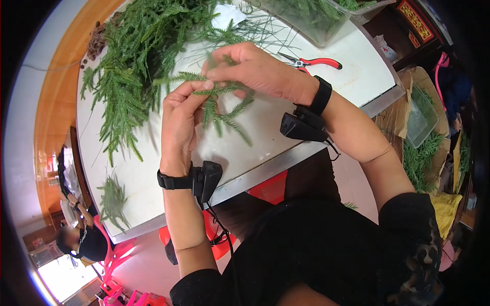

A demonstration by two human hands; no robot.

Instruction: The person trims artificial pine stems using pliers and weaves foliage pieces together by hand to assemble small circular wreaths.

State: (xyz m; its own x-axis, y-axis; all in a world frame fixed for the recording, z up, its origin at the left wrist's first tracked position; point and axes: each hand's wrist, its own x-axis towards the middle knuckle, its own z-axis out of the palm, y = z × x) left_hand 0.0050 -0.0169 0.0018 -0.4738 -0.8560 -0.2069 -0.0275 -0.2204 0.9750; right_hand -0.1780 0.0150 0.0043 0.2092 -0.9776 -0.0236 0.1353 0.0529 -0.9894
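Note:
Over the white table, my two hands are close together on a green artificial pine branch (217, 118). My left hand (179, 112) pinches it between thumb and fingertips near the sprigs' joint. Just above and to the right, my right hand (247, 69) is closed with its fingertips on the same branch, a little blurred. Several needle-covered sprigs fan out below the fingers. What lies between the right fingertips is partly hidden. Red-handled pliers (312, 62) lie behind my right wrist, apart from both hands.
A large heap of pine branches (122, 92) covers the table's far left. Thin green wire stems (268, 30) lie near white paper (227, 16). A clear plastic bin (324, 38) stands at the back. Right of the table is a cardboard box (400, 109); a person (94, 242) sits far left.

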